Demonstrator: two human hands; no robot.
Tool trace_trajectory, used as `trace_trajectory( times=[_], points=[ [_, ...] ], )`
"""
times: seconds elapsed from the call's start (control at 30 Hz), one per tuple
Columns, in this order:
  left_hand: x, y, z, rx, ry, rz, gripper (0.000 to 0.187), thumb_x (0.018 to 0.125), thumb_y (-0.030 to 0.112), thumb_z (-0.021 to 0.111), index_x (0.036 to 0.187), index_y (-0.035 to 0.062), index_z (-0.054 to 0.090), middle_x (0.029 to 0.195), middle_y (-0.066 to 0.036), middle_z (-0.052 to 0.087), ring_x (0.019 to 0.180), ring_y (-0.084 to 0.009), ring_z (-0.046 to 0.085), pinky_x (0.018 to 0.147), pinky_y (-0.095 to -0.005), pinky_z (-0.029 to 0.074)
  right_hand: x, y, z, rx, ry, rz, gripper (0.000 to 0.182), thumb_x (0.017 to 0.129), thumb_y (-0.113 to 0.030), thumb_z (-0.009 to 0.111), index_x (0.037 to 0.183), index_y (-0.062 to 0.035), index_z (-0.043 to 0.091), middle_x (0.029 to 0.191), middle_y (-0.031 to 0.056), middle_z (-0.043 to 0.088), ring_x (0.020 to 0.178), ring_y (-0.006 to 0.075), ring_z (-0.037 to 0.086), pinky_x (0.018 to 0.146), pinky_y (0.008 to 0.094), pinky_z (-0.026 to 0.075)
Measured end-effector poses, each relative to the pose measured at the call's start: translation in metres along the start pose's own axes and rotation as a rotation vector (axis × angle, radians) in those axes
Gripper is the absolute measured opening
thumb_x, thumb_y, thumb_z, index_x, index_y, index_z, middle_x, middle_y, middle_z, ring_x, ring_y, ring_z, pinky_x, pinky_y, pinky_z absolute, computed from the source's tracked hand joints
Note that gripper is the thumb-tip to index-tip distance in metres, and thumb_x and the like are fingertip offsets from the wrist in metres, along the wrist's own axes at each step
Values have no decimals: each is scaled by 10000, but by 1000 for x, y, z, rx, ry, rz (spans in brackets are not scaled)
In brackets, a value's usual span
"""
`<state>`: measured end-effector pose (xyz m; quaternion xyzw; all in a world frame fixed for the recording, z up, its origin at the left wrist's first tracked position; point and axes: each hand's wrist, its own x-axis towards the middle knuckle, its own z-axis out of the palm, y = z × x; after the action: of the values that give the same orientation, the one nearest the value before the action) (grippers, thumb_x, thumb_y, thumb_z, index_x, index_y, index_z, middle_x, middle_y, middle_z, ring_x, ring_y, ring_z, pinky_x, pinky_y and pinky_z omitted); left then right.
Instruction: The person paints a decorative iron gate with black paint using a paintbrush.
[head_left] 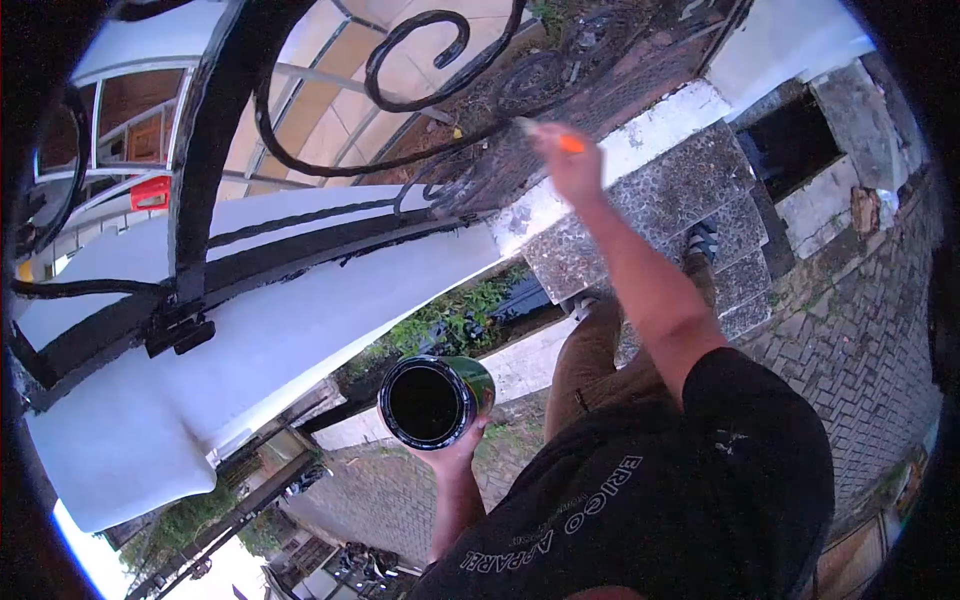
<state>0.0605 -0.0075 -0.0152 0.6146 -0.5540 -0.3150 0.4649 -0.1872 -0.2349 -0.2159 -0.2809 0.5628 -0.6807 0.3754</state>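
Note:
My left hand (455, 452) is wrapped round a green paint can (482, 385), held low before my body. The can's open top faces up and shows dark paint inside. Stretched out ahead, my right hand (577, 175) grips a paintbrush (570, 144) with an orange handle; motion smears the hand a little. The brush tip reaches the curved bar of a black wrought-iron scroll (390, 165). Thick black frame bars (195, 150) run up on the left, with wet-looking gloss on parts of the metal.
A white wall ledge (300, 310) runs below the ironwork. My feet are on pebbled stone steps (650, 220), beside a dark drain opening (795, 145). Plants (460, 320) grow along the ditch. Paving blocks (840, 340) cover the ground to the right.

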Motion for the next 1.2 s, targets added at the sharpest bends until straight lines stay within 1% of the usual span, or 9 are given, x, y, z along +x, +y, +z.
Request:
trace_trajectory(
  times=[0.1, 0.2, 0.43, 0.53, 0.7, 0.8, 0.93, 1.07, 1.2],
  points=[
    [3, -4, 0, 5, -42, -26, 1239, 546, 324, 947, 1484, 66, 180, 1404, -166, 418, 1277, -299, 476, 1062, -475, 429, 27, 18, -52, -357, 249, -411, 149, 916, -88, 633, 1006, 5, 705, 963, 102, 715, 759, 138, 666, 683, 261, 527],
    [0, -11, -8, 33, -61, -13, 1252, 553, 326, 944, 1489, 77, 153, 1413, -163, 400, 1277, -305, 472, 1059, -474, 433, 34, 28, -59, -67, 455, -223, 150, 939, -75, 593, 1016, -21, 710, 940, 81, 715, 835, 138, 657, 739, 285, 519],
    [4, -6, 2, 86, -104, -1, 1274, 559, 334, 942, 1499, 97, 115, 1421, -165, 380, 1279, -309, 468, 1060, -477, 431, -23, -13, 30, -192, 174, -344, 167, 838, -82, 711, 997, -35, 696, 971, 77, 710, 884, 137, 654, 765, 318, 523],
    [8, -7, 2, 110, -155, 28, 1279, 560, 339, 941, 1502, 101, 108, 1423, -163, 379, 1282, -308, 463, 1062, -481, 428, -14, 15, 9, 412, 270, 160, 163, 868, -15, 650, 1024, -5, 694, 980, 101, 707, 891, 162, 657, 791, 308, 533],
    [3, -15, 1, 144, -147, -28, 1282, 565, 356, 937, 1504, 103, 103, 1423, -161, 379, 1287, -307, 459, 1063, -479, 426, 15, 33, -29, -26, 428, -59, 143, 865, 6, 642, 995, 5, 701, 955, 109, 711, 870, 185, 676, 796, 309, 540],
    [1, -16, 5, 152, -149, -45, 1281, 568, 368, 934, 1504, 100, 101, 1423, -162, 379, 1289, -308, 458, 1064, -477, 424, -14, -15, -8, -60, 61, -322, 117, 858, -17, 658, 965, 13, 694, 939, 99, 714, 871, 189, 683, 799, 309, 543],
    [1, -17, 8, 168, -147, -2, 1275, 574, 364, 933, 1503, 88, 105, 1420, -163, 382, 1286, -309, 460, 1066, -477, 422, 26, 46, -36, 44, 237, -214, 108, 872, -31, 655, 967, 5, 694, 940, 106, 714, 826, 182, 677, 765, 291, 541],
    [6, -11, 21, 139, -177, -39, 1250, 581, 356, 932, 1499, 79, 130, 1411, -163, 399, 1285, -309, 461, 1067, -473, 419, 26, 19, -52, -222, 367, -66, 145, 874, -31, 650, 1010, -14, 695, 938, 107, 711, 823, 179, 671, 751, 298, 536],
    [9, -4, 40, 37, -132, -36, 1220, 584, 355, 930, 1492, 72, 166, 1401, -161, 418, 1288, -312, 459, 1066, -473, 415, -14, -36, -32, -49, -33, -301, 150, 869, -26, 647, 1011, -30, 697, 919, 113, 705, 805, 194, 673, 707, 306, 530]
  ],
)
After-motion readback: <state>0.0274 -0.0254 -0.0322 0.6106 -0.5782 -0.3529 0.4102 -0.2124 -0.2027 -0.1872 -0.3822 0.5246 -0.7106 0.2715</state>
